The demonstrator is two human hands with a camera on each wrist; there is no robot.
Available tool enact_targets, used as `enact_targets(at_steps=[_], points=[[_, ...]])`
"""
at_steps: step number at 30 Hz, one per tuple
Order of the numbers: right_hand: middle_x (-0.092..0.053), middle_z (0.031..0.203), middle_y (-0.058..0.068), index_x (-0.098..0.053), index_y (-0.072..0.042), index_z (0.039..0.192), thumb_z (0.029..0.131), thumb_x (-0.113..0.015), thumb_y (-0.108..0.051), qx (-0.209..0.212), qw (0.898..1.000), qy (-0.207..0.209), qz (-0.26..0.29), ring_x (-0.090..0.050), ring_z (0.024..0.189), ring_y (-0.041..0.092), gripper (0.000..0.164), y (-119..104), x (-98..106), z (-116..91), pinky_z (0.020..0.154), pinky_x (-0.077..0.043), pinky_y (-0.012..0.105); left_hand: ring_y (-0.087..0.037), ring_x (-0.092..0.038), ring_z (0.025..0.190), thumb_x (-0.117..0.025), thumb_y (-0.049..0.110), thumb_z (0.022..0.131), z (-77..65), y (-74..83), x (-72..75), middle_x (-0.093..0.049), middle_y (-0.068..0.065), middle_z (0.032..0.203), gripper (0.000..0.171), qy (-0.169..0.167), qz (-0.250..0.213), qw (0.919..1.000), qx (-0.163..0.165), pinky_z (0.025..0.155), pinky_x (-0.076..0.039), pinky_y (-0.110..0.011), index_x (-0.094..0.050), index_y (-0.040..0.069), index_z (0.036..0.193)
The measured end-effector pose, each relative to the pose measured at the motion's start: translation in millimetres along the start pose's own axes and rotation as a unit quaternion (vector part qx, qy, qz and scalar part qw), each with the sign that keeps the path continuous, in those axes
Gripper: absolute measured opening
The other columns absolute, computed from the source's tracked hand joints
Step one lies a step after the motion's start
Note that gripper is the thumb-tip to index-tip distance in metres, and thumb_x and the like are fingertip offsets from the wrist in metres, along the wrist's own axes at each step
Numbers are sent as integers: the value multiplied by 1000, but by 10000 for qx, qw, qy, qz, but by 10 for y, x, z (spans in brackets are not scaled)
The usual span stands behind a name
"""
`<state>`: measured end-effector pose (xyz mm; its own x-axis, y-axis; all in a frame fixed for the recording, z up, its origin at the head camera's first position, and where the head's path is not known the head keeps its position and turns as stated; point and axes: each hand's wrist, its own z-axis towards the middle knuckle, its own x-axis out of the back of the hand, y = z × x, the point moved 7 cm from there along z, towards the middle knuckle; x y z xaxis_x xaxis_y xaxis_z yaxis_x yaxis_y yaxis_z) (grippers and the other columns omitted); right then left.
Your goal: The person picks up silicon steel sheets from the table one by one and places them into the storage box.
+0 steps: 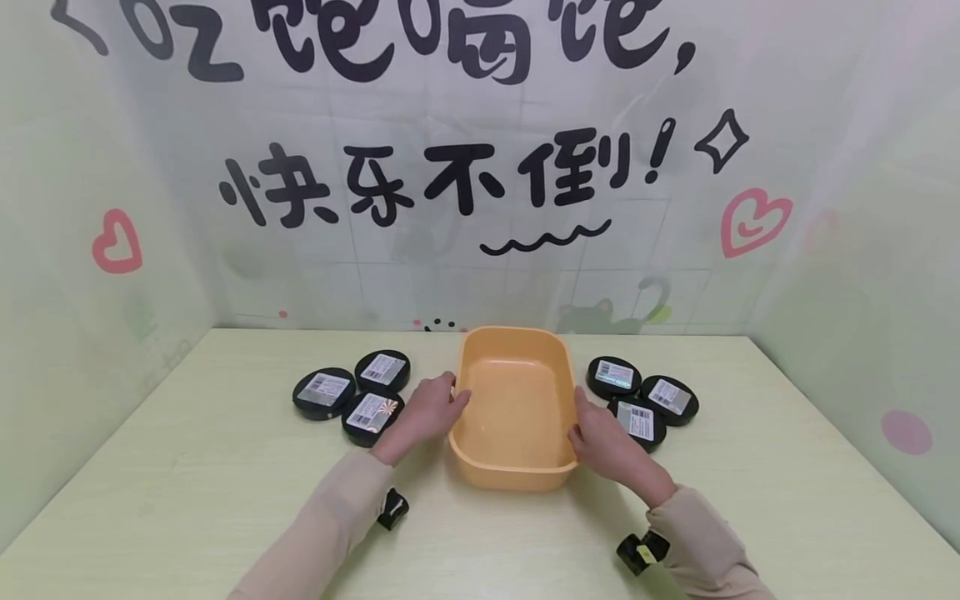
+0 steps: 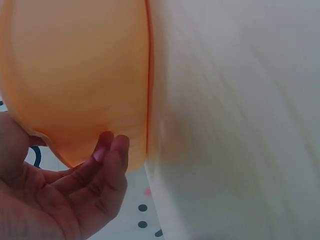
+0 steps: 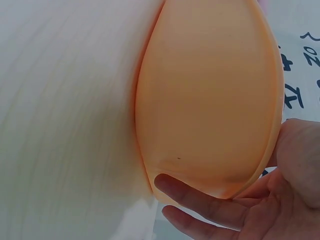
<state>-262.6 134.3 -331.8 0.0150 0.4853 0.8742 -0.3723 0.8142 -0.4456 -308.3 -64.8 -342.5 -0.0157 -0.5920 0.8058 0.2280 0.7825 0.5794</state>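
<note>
Well, the biggest thing is the pale wall (image 1: 442, 242), with black writing and pink hearts on it. Next comes the light worktop (image 1: 187, 467). On the worktop, about in the middle and near the back, sits the orange tub (image 1: 513, 479), with its open top facing up. Two light sleeves (image 1: 330, 517) reach in from the front, one on each side. The left hand (image 1: 431, 408) grips the tub's left side, and the right hand (image 1: 603, 437) grips its right side, so the tub is right between them. Each hand has its thumb up at the rim and its fingers on the outside, pinching the edge. In the left wrist view the fingers are bent and close together. In the right wrist view two fingers are spread apart. Three flat black discs (image 1: 372, 412) with pale labels lie close together beside the left hand. Three more black discs (image 1: 636, 419) lie beside the right hand, which hides a bit of the front one. Smallest are the black gadgets (image 1: 393, 509) by the sleeves, one at each wrist.
</note>
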Motion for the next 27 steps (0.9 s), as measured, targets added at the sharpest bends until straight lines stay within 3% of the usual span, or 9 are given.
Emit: enact_targets(at_steps=[10,24,27], points=[[-55,86,25,-29,23,124,78,-48,6,-19,10000,-4,44,-42,51,14,52,11,19,-1,45,-36,22,-19,-49,56,-45,17,87,56,-18,-35,-50,-9,66,19,-47,45,9992,407,44,-37,-25,-51,-2,87],[-46,60,6,-36,17,124,82,-52,-3,97,9999,46,-121,-43,50,14,49,58,48,-2,46,-37,23,-20,-48,56,-45,11,85,65,-9,-68,-48,-10,66,16,11,97,9989,454,44,-37,-27,-53,-2,84],[-56,69,11,-40,15,122,86,-52,-8,129,9998,66,-95,-54,59,18,44,71,75,-2,52,-44,26,-20,-48,56,-45,11,84,74,-11,-90,-48,-10,66,15,-90,67,9983,571,44,-38,-27,-52,-3,85]])
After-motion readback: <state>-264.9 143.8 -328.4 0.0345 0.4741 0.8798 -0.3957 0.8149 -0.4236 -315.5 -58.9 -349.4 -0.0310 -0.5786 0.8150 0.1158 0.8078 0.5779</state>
